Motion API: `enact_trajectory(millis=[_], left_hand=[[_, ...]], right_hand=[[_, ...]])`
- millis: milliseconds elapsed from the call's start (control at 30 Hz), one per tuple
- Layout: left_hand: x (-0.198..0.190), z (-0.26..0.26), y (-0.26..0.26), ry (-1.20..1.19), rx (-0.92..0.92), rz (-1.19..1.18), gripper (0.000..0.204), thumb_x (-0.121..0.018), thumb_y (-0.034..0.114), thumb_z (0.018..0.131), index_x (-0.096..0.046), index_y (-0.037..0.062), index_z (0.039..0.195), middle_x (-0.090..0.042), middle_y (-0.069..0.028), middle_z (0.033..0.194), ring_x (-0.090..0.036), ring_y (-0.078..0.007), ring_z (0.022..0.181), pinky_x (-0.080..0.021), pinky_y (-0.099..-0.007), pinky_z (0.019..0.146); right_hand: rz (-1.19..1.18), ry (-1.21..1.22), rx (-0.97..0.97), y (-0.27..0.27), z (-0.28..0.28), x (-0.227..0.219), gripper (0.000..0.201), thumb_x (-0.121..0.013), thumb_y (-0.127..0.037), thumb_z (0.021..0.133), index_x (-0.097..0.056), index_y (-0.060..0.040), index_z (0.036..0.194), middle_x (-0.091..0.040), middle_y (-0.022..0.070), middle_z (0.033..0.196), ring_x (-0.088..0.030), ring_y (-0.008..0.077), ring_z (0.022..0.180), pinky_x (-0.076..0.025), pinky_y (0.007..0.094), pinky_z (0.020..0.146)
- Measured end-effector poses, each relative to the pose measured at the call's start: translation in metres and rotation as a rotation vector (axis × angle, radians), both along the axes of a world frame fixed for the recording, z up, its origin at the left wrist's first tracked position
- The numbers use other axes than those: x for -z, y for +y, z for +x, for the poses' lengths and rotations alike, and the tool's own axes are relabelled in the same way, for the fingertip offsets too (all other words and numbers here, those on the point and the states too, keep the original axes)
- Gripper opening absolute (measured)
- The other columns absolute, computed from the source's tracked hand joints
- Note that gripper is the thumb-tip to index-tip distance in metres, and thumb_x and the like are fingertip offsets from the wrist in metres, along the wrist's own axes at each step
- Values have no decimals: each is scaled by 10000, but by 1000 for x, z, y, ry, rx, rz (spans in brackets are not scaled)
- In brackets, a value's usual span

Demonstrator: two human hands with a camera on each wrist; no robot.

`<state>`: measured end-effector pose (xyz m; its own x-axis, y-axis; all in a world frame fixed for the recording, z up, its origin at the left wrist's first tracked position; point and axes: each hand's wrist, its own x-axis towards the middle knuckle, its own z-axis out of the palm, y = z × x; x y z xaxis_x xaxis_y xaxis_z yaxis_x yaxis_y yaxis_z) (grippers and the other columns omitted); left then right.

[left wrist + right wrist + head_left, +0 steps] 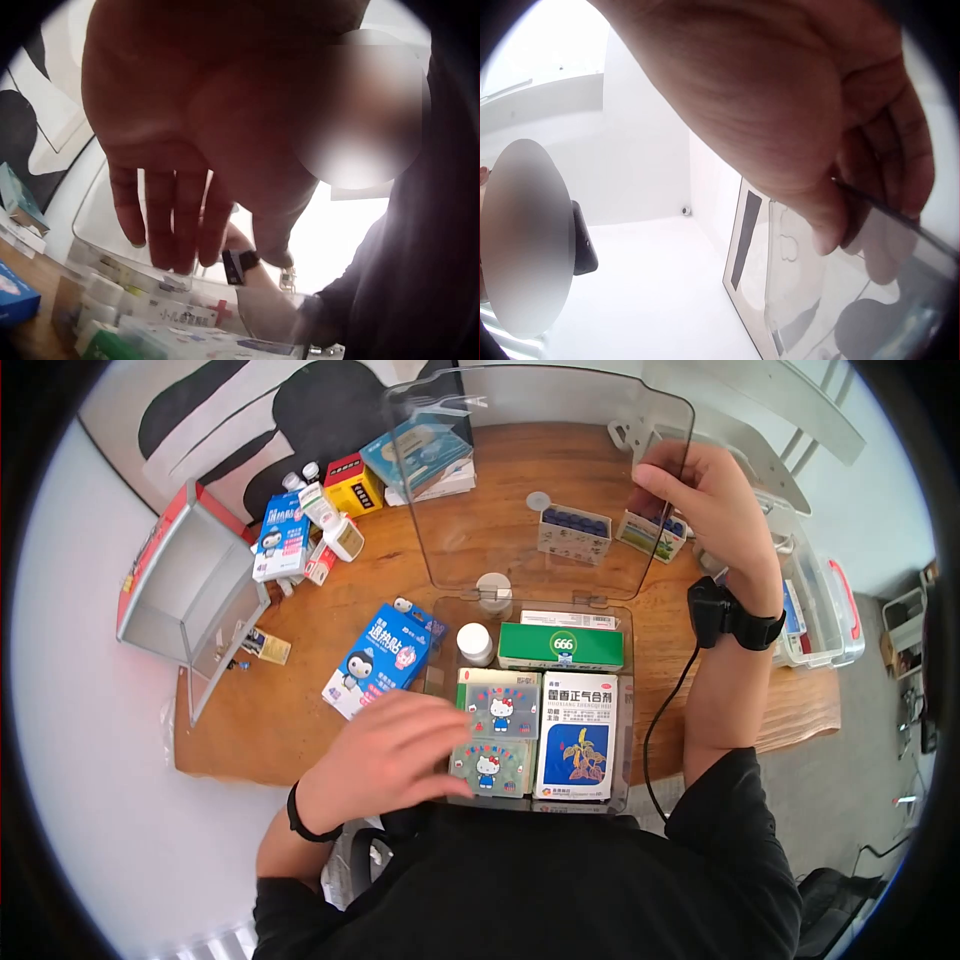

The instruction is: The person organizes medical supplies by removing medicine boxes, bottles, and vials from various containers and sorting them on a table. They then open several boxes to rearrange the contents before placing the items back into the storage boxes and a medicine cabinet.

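Observation:
A smoky clear plastic box (625,710) stands at the table's near edge, its hinged lid (470,510) raised. My right hand (715,505) pinches the lid's right edge, thumb on one face and fingers behind, as the right wrist view shows. Above the box's left side is my left hand (395,750), fingers extended and nothing in them. Its fingertips overlap two Hello Kitty cases (500,712) in the head view. Inside the box also lie a white medicine carton with a plant picture (577,745), a green 666 carton (560,647) and a white-capped bottle (475,643).
Left of the box lies a blue penguin carton (375,660). Further left stand an open red-and-white case (160,590) and several medicine packs and bottles (285,535). Beyond the lid are two cartons of dark vials (575,532). A clear bin (825,610) is at the right.

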<state>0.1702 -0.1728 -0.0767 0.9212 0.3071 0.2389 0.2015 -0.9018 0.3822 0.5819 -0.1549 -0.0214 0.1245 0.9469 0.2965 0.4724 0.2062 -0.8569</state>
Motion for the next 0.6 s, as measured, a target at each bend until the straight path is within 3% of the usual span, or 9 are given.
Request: enact_trajectory(millis=[33, 67, 133, 233, 333, 467, 500, 533, 600], left_hand=[[3, 7, 1, 61, 138, -33, 760, -893, 537, 805, -705, 40, 1349, -703, -124, 1388, -642, -350, 1324, -493, -503, 1111], [5, 16, -2, 40, 122, -30, 760, -893, 537, 805, -705, 40, 1349, -703, -124, 1388, -642, -350, 1324, -493, -503, 1111], [6, 33, -8, 104, 226, 20, 868, -785, 680, 866, -657, 44, 1443, -631, -140, 1516, -538, -346, 1472, -379, -552, 1235], [21, 33, -3, 212, 256, 67, 977, -684, 775, 894, -594, 27, 1516, -561, -147, 1603, -452, -343, 1550, -266, -577, 1303], [22, 26, -4, 295, 244, 104, 1004, -695, 769, 891, -574, -3, 1521, -523, -146, 1639, -449, -349, 1552, -271, -574, 1302], [24, 12, -10, 103, 233, 96, 962, -706, 754, 888, -614, -24, 1445, -541, -196, 1610, -434, -336, 1567, -287, -582, 1299], [21, 8, -13, -46, 235, 130, 836, -777, 690, 871, -675, -10, 1316, -641, -187, 1470, -580, -332, 1422, -418, -538, 1209], [24, -1, -15, -45, 223, 128, 836, -777, 690, 871, -675, -10, 1316, -641, -187, 1470, -580, -332, 1422, -418, -538, 1209], [30, -23, -23, -250, 168, 39, 672, -845, 608, 859, -723, 13, 1144, -717, -134, 1249, -702, -315, 1140, -535, -457, 1007]], right_hand=[[-2, -22, -16, 0, -1, 0, 230, -734, -191, 1053, -750, 38, 1066, -788, 76, 879, -747, 120, 828, -592, 276, 768], [7, 8, 2, 1, 0, 3, 222, -733, -183, 1052, -747, 39, 1062, -786, 75, 878, -742, 117, 819, -589, 274, 759], [25, 30, 8, -3, 1, 4, 213, -733, -174, 1051, -743, 39, 1057, -783, 73, 877, -736, 115, 810, -585, 273, 751], [38, -3, -1, -12, -2, 5, 168, -714, -130, 1054, -728, 37, 1039, -779, 64, 869, -700, 109, 777, -558, 266, 729], [76, 21, 17, -28, -13, 7, 149, -697, -111, 1059, -729, 32, 1033, -782, 63, 881, -700, 104, 807, -551, 266, 762], [138, -51, 154, -53, -28, 14, 127, -686, -69, 1053, -733, 49, 1047, -782, 70, 911, -716, 128, 867, -554, 271, 820], [154, -107, 165, -61, -31, 17, 91, -709, -14, 1013, -747, 41, 1075, -781, 63, 933, -725, 142, 898, -556, 272, 837], [153, -105, 153, -71, -35, 20, 91, -709, -14, 1013, -747, 41, 1075, -781, 63, 933, -725, 142, 898, -556, 272, 837], [265, -268, 215, -96, -47, 28, 145, -736, 36, 962, -766, 6, 1101, -778, 64, 983, -728, 146, 912, -556, 264, 850]])
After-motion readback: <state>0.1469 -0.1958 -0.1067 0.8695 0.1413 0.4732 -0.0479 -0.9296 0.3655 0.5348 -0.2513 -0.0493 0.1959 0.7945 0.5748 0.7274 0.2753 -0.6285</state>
